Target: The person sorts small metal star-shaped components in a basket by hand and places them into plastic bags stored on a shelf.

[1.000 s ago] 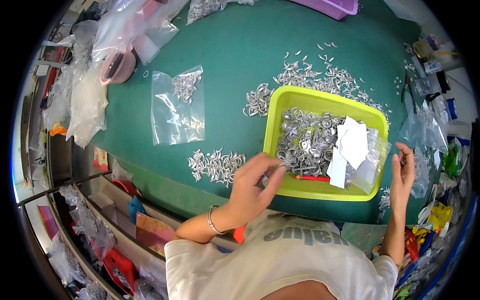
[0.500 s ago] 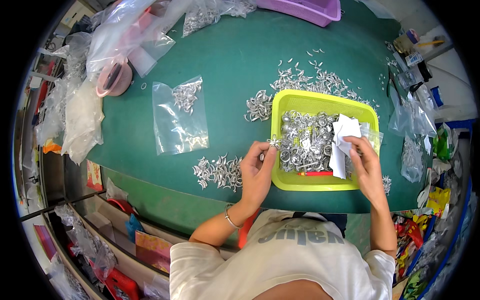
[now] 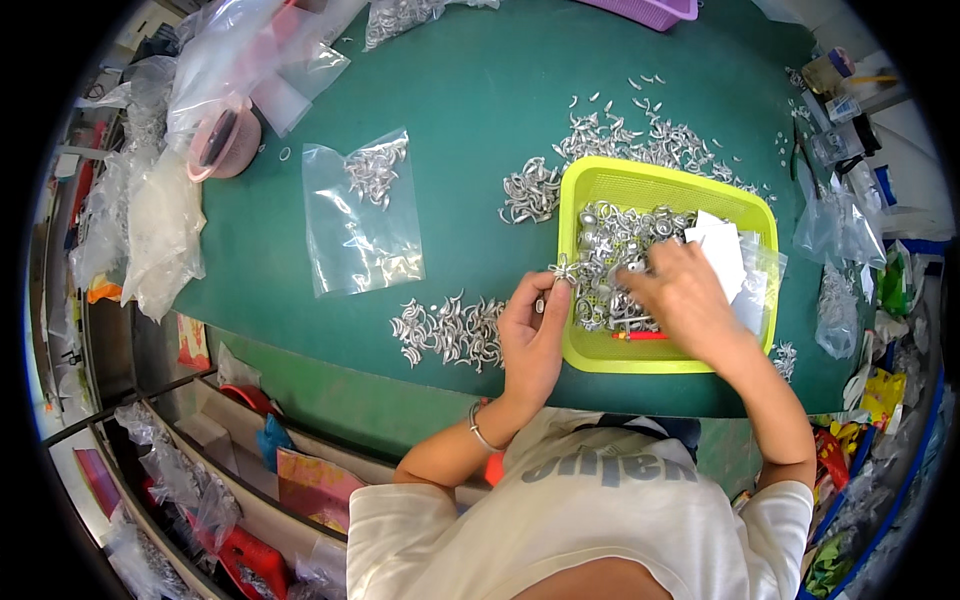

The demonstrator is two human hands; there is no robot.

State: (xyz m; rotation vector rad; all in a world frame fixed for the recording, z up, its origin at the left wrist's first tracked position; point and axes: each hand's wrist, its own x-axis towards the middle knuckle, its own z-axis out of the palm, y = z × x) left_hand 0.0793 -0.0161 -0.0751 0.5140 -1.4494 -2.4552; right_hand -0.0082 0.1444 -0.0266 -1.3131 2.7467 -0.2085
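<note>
My left hand (image 3: 532, 335) is closed at the near left rim of a lime-green basket (image 3: 570, 345). Thumb and forefinger pinch a silvery flower-shaped piece (image 3: 564, 268), possibly a ring. Another small metal piece (image 3: 540, 305) shows against the fingers. Over the basket, my right hand (image 3: 690, 295) reaches to the heap of silvery rings (image 3: 620, 235); its fingertips are smeared by motion, so whether they grip anything is unclear. White paper slips (image 3: 718, 250) lie beside that hand on the basket's right side. A red pen-like stick (image 3: 638, 336) lies near the front wall.
Curved metal pieces lie in piles left of my left hand (image 3: 450, 330) and behind the basket (image 3: 650, 140). A clear bag (image 3: 360, 250) with metal pieces lies on the green table (image 3: 440, 120). A pink tub (image 3: 238, 145) stands left, a purple basket (image 3: 655, 12) far back.
My right hand has left the paper slips and moved left over the rings. The slips now rest farther right in the basket. My left hand keeps its pinch on the flower-shaped piece.
</note>
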